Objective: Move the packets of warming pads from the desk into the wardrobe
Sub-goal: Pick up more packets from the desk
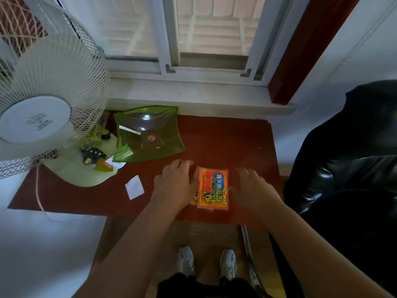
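A: Where do we stand? The packets (212,188) lie flat in a small stack near the front edge of the bench (225,138), between our two hands.

B: Yes. Our left hand (175,183) lies along their left side, fingers (182,163) straight and relaxed, holding nothing. Our right hand (252,188) is spread flat just beside their right side, also holding nothing.

A: So what could go wrong from here?

B: We judge the wrappers to be slick. A second packet peeks out under the top one at the lower left, so if we squeeze from the sides only, the top one may come up and the lower one stay behind, or slide out on the way to the wardrobe, which we cannot see from here.

A: And the edge?

B: The stack sits close to it. A push toward us could send a packet onto the floor by our shoes (206,263).

A: Anything else near?

B: The green tray (148,134) and the fan (49,100) are well apart to the left. A careless sweep of our left arm might catch the paper scrap (134,187).
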The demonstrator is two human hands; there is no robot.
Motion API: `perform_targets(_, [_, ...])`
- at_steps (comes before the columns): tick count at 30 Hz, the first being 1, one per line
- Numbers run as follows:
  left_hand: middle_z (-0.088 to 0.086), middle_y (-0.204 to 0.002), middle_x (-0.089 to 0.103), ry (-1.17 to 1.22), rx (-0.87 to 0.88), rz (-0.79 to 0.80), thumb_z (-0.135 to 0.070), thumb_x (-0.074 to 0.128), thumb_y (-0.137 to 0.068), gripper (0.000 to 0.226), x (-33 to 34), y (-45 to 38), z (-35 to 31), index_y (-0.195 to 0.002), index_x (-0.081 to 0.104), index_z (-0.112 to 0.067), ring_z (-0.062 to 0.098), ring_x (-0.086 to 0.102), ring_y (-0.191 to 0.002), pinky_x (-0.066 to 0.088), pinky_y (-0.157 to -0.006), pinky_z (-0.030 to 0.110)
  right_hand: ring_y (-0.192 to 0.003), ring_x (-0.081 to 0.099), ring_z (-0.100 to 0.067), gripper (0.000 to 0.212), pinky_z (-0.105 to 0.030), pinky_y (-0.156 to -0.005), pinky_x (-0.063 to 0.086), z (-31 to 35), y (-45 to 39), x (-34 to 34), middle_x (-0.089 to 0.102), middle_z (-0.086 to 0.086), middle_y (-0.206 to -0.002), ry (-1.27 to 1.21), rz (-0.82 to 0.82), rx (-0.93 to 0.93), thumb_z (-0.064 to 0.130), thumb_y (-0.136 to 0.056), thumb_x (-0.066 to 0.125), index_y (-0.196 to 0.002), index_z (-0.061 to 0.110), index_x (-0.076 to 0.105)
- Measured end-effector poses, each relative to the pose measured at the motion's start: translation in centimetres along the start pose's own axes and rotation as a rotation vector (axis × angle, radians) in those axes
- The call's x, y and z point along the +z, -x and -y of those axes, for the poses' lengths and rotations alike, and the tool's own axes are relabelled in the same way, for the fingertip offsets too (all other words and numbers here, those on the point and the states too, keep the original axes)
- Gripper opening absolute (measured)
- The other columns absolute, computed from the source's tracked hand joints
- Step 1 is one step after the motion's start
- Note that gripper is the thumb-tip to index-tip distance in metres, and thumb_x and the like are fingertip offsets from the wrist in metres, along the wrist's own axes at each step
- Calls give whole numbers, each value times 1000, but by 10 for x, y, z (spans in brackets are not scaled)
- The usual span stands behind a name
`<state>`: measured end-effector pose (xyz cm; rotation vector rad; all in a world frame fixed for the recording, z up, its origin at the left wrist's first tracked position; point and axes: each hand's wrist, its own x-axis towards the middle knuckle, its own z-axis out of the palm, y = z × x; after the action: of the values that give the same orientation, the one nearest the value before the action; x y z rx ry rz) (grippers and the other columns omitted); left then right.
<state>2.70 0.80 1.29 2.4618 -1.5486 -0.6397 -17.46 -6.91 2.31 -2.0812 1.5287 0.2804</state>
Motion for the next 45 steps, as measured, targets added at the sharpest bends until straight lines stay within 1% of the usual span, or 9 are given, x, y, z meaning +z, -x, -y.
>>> perform_targets(6, [0, -147, 49, 39, -25, 47, -38, 54, -100, 48, 52, -16, 11, -147, 48, -28, 27, 48, -135, 43, -101, 50, -130, 56, -34, 52, -52, -99, 51, -16, -25, 41, 53, -5, -142, 21, 160, 21, 42, -94, 59, -143, 29, 47])
perform_targets(15, [5, -138, 54, 92, -83, 153, -29, 50, -100, 47, 110, -32, 23, -146, 46, -22, 28, 52, -127, 48, -98, 46, -133, 49, -35, 54, -52, -105, 50, -23, -61, 84, 49, -7, -146, 28, 237, 66, 35, -96, 59, -146, 22, 48])
perform_targets(19, [8, -136, 55, 163, -71, 148, -26, 54, -100, 55, 124, -41, 26, -152, 41, -18, 28, 54, -125, 49, -99, 45, -141, 37, -34, 67, -53, -107, 45, -23, -69, 100, 33, 1, -160, 46, 240, 66, 37, -93, 59, -156, 31, 35])
perform_targets(23, [14, -138, 56, 210, -93, 193, -30, 58, -100, 58, 136, -45, 29, -153, 41, -12, 32, 54, -129, 47, -106, 45, -155, 18, -38, 88, -57, -115, 36, -25, -66, 116, -2, 5, -176, 96, 254, 56, 44, -95, 59, -166, 36, 6])
perform_targets(28, [14, -135, 61, 327, -167, 156, -32, 72, -92, 62, 147, -41, 33, -145, 48, -11, 32, 56, -129, 47, -105, 44, -160, 4, -35, 76, -58, -119, 30, -26, -60, 130, -14, 8, -177, 97, 246, 9, 57, -101, 48, -164, 51, 5])
perform_targets(30, [13, -132, 66, 457, -275, 125, -24, 78, -86, 61, 149, -40, 38, -139, 52, -10, 31, 63, -124, 52, -99, 42, -161, 1, -36, 68, -59, -120, 27, -25, -59, 131, -14, 8, -177, 79, 253, -2, 61, -102, 43, -162, 57, 10])
perform_targets(34, [8, -118, 75, 603, -407, 119, -16, 74, -91, 32, 149, -37, 49, -120, 61, -14, 25, 72, -105, 54, -80, 32, -159, 10, -39, 60, -60, -119, 29, -24, -61, 128, -8, 9, -177, 46, 264, -23, 60, -104, 42, -159, 61, 17])
perform_targets(39, [5, -114, 71, 597, -325, 25, -13, 63, -100, 11, 137, -34, 61, -108, 61, -20, 23, 71, -102, 59, -88, 45, -145, 39, -36, 56, -49, -116, 37, -17, -73, 127, 37, -7, -162, -135, 119, 37, 37, -103, 55, -157, 28, 41])
perform_targets(45, [-4, -109, 69, 603, -241, 59, -23, 50, -108, 10, 120, -26, 73, -117, 51, -27, 21, 72, -98, 54, -77, 32, -143, 39, -40, 76, -48, -120, 32, -6, -81, 130, 40, -18, -155, -202, 42, 174, 36, -93, 78, -152, 7, 39])
